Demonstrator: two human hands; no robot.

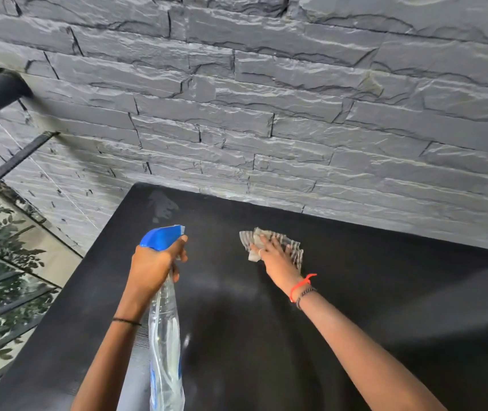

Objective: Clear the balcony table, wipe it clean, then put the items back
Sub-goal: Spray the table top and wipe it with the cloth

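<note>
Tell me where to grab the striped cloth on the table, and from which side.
Pinch the cloth at its far-left corner, coming from above. It lies flat on the table under the right hand, whose straight fingers cover its middle; that corner sticks out free, slightly rumpled, so fingers could close on it.

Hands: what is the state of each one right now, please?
Left hand: closed, holding the spray bottle.
Right hand: open, pressing the cloth flat on the table.

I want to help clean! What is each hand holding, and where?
The left hand grips the spray bottle by its neck, under the blue trigger head. The right hand holds nothing; it presses flat on the striped cloth.
</note>
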